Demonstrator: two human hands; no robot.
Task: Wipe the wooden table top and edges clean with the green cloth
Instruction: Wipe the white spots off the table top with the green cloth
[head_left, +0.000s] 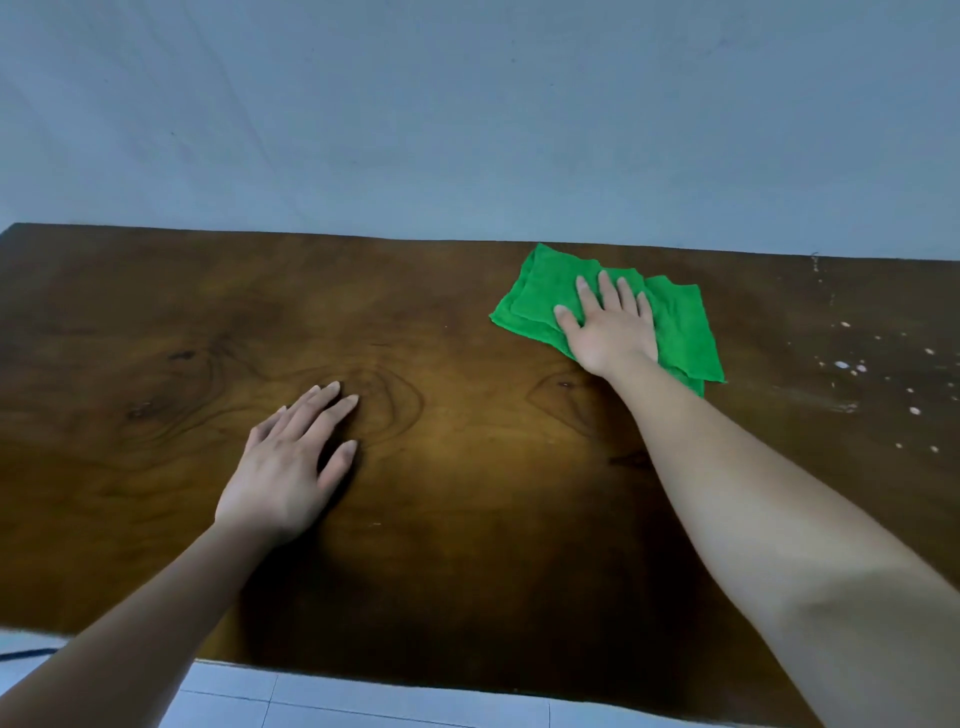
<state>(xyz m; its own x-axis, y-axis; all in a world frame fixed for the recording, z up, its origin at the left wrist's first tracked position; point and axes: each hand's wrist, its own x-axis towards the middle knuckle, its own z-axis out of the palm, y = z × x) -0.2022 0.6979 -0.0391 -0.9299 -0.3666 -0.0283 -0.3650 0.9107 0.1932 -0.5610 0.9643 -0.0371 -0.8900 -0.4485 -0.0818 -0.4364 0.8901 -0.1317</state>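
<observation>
A dark brown wooden table (156, 322) with swirling grain fills the view. The green cloth (685, 332), folded and a little rumpled, lies flat near the table's far edge, right of the middle. My right hand (610, 327) presses down on it with the palm flat and the fingers spread, pointing toward the wall. My left hand (296, 462) rests palm down on the bare wood at the centre left, fingers together, holding nothing.
White specks and smears (852, 369) dot the wood at the right side. A pale blue-grey wall (467, 114) stands directly behind the far edge. Light floor tiles (389, 701) show below the near edge, with a dark cable (26, 653) at the lower left.
</observation>
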